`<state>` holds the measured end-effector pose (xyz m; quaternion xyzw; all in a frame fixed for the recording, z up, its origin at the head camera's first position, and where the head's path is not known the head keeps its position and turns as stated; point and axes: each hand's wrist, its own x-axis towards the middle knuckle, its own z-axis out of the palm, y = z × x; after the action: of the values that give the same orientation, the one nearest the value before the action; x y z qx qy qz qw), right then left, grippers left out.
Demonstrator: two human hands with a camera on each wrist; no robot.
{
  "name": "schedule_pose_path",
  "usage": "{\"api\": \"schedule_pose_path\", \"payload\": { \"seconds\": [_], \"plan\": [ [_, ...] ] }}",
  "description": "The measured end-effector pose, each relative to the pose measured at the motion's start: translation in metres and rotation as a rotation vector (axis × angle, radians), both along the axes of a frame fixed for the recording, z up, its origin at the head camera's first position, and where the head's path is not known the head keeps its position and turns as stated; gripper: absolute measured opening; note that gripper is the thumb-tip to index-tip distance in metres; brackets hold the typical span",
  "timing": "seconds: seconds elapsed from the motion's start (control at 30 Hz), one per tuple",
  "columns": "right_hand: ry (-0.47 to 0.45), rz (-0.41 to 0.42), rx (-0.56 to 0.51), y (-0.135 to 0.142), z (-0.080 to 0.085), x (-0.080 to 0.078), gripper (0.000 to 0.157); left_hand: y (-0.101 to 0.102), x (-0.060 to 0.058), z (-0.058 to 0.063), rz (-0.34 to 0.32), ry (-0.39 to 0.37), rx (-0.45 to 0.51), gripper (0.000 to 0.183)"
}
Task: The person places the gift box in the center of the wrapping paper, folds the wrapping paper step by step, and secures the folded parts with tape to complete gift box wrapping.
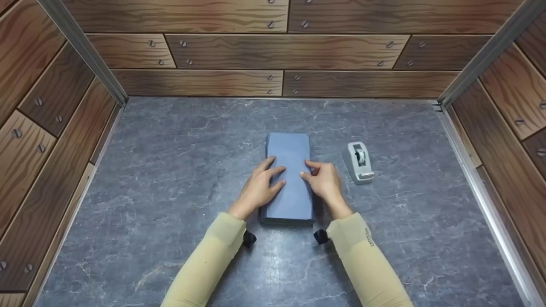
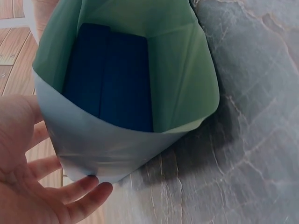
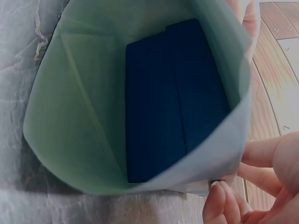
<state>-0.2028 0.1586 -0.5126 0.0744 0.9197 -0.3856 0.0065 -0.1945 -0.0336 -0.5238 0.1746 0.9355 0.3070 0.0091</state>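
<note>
A long parcel in blue wrapping paper (image 1: 288, 187) lies lengthwise in the middle of the surface. Its near end gapes, and the wrist views show the paper's pale green inside. Within sits a dark blue box (image 2: 124, 79), with a seam or step along its top. My left hand (image 1: 258, 185) rests on the parcel's left side, fingers spread over its top and edge. Across from it, my right hand (image 1: 325, 179) has thumb and forefinger on the paper's right edge, appearing to pinch it; the other fingers curl under. A small pale strip by those fingertips is unclear.
A light grey tape dispenser (image 1: 359, 164) with a roll in it stands right of the parcel. The grey marbled surface (image 1: 170, 170) is bounded by wood-patterned panels (image 1: 222, 83) at the back and both sides, with metal rails (image 1: 490, 217) at the corners.
</note>
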Motion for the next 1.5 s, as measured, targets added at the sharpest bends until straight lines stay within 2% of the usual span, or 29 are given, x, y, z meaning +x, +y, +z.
{"api": "schedule_pose_path", "payload": {
  "seconds": [0.3,0.67,0.8,1.03,1.2,1.33,1.5],
  "plan": [
    [0.013,0.021,-0.026,0.003,-0.002,-0.002,0.038,0.001,0.001,-0.003,-0.023,0.047,0.006,0.036],
    [0.046,0.025,-0.077,0.006,-0.010,0.001,0.039,0.001,0.003,-0.005,0.012,-0.017,0.029,0.037],
    [0.084,0.079,-0.097,0.010,-0.014,0.004,0.040,0.001,0.003,-0.006,0.020,-0.027,0.019,0.038],
    [0.115,0.179,-0.203,0.024,-0.018,0.010,0.035,0.000,0.003,-0.005,0.025,-0.014,0.016,0.038],
    [0.150,0.225,-0.193,0.039,-0.020,0.017,0.033,-0.001,0.004,-0.006,0.016,-0.008,0.024,0.038],
    [0.206,0.206,-0.149,0.056,-0.020,0.022,0.032,-0.001,0.003,-0.006,0.006,-0.001,0.031,0.037],
    [0.296,0.105,-0.042,0.083,-0.010,0.024,0.025,-0.001,0.002,-0.007,0.008,-0.010,0.021,0.037]
  ]
}}
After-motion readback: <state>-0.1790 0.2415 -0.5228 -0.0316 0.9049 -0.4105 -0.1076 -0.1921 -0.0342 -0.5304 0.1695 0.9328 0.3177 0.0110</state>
